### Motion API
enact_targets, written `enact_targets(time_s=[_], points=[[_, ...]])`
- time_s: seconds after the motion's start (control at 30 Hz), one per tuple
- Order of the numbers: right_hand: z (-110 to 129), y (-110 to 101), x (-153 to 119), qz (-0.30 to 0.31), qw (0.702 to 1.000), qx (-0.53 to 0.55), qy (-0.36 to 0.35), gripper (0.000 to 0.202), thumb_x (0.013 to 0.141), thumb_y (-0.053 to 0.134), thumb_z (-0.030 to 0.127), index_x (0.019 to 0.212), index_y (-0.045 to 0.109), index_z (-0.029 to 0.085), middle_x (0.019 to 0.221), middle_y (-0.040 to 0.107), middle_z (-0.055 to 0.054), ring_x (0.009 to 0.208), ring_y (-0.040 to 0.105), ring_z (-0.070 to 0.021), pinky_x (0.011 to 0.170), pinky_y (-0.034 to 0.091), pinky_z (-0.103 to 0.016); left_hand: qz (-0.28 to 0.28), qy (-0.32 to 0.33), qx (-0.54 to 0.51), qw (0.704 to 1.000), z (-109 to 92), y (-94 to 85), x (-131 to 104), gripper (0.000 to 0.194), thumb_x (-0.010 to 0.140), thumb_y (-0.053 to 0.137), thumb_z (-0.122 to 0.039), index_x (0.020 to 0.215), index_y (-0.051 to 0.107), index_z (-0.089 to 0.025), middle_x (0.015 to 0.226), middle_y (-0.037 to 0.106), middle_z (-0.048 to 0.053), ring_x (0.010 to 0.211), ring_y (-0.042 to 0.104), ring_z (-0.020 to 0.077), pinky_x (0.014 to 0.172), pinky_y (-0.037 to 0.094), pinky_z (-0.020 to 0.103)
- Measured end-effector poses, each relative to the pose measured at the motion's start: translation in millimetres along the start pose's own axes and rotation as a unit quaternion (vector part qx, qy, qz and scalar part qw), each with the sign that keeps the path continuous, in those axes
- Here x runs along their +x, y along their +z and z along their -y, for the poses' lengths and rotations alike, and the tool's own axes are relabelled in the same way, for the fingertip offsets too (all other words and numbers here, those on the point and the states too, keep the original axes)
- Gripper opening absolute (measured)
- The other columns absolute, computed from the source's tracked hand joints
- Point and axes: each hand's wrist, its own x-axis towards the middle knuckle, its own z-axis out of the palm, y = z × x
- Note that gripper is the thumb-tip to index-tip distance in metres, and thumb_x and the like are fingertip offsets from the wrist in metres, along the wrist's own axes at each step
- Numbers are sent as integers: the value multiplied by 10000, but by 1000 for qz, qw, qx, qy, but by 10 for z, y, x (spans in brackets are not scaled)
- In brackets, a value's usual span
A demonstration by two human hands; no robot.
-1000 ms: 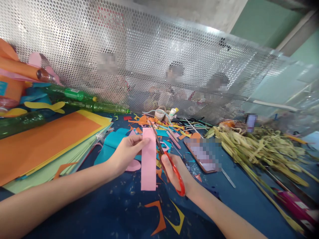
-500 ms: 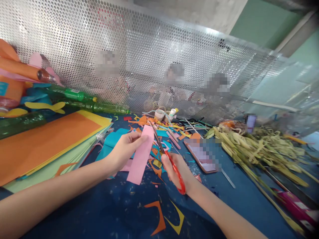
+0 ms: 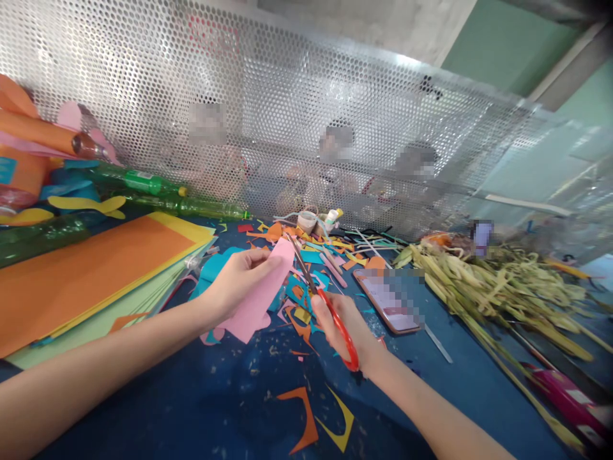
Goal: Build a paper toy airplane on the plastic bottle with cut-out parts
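Note:
My left hand (image 3: 244, 278) pinches a pink paper strip (image 3: 256, 303) near its upper end, thumb on top. The strip slants down to the left over the blue table (image 3: 201, 402). In my right hand (image 3: 347, 322) are red-handled scissors (image 3: 339, 329), their blades pointing up and left. The blade tips are beside the upper right edge of the pink strip; whether they touch it I cannot tell. Behind the hands lie many coloured paper scraps (image 3: 297, 294). A piece of blue paper (image 3: 211, 268) is partly hidden by my left hand.
Orange, yellow and green sheets (image 3: 96, 281) are stacked at the left, below green bottles (image 3: 143, 182). A phone (image 3: 387, 300) lies right of the scissors, with dried leaves (image 3: 502, 281) farther right. Behind a perforated metal panel (image 3: 287, 83) people are visible.
The pink strip has turned, its lower end swinging left and up. My left hand has shifted slightly left. The scissors have barely moved.

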Motion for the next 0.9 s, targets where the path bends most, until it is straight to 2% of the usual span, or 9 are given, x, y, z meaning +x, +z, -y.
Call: enact_targets(time_s=[0.27, 0.37, 0.47, 0.53, 0.63, 0.67, 0.73, 0.8, 0.9], points=[[-44, -7, 15, 0, 1000, 0, 12, 453, 889, 318, 538, 574, 247, 220, 531, 242, 43, 489, 253, -105, 441, 195, -228, -5, 53, 23, 998, -2, -53, 68, 218, 782, 592, -359, 876, 706, -198, 824, 700, 40, 705, 607, 166, 619, 441, 239], [-58, -10, 17, 3, 1000, 4, 15, 456, 890, 328, 535, 574, 243, 218, 532, 234, 48, 481, 236, -98, 445, 185, -230, -25, 74, 73, 994, 8, -112, 124, 232, 771, 603, -350, 936, 685, -210, 883, 706, 35, 770, 629, 178, 676, 451, 250], [-46, -34, 26, 12, 999, 24, 17, 465, 883, 349, 551, 576, 236, 219, 533, 225, 54, 466, 232, -90, 439, 186, -227, -27, 100, 158, 982, -9, -179, 168, 314, 771, 602, -320, 1067, 622, -216, 806, 697, 26, 727, 622, 179, 664, 444, 263], [-26, -59, 36, 26, 998, 42, 28, 478, 885, 327, 571, 566, 255, 222, 498, 248, 55, 441, 260, -92, 425, 201, -228, -60, 150, 207, 965, -36, -190, 158, 345, 763, 608, -295, 1100, 592, -218, 794, 666, 22, 736, 595, 179, 689, 435, 273], [9, -89, 45, 43, 995, 77, 44, 506, 887, 286, 597, 542, 290, 226, 429, 274, 56, 396, 285, -98, 394, 213, -231, -148, 236, 267, 923, -91, -124, 55, 238, 740, 626, -267, 972, 618, -211, 824, 598, 23, 792, 528, 182, 763, 400, 286], [20, -92, 42, 43, 994, 92, 45, 512, 884, 285, 604, 538, 300, 228, 416, 279, 56, 385, 286, -97, 385, 214, -232, -137, 241, 277, 920, -107, -84, 2, 167, 753, 610, -263, 910, 624, -208, 793, 586, 17, 762, 513, 174, 749, 393, 277], [41, -83, 26, 45, 991, 121, 42, 516, 877, 286, 617, 540, 323, 228, 403, 297, 56, 368, 291, -95, 372, 218, -232, -20, 212, 249, 945, -124, 8, -109, 126, 812, 539, -290, 788, 622, -199, 687, 578, 5, 632, 494, 144, 628, 380, 243], [60, -54, -9, 44, 988, 146, 35, 526, 871, 267, 634, 548, 344, 227, 399, 312, 54, 355, 298, -91, 362, 226, -231, 124, 130, 211, 961, -111, 98, -202, 289, 869, 449, -364, 686, 589, -188, 594, 547, 2, 544, 475, 130, 540, 362, 235], [73, 11, -85, 40, 980, 194, 19, 563, 845, 232, 684, 565, 383, 219, 405, 331, 49, 341, 316, -89, 350, 240, -231, 211, 11, 93, 973, -50, 199, -279, 315, 883, 386, -457, 795, 529, -190, 638, 548, 6, 586, 529, 145, 560, 417, 248]])
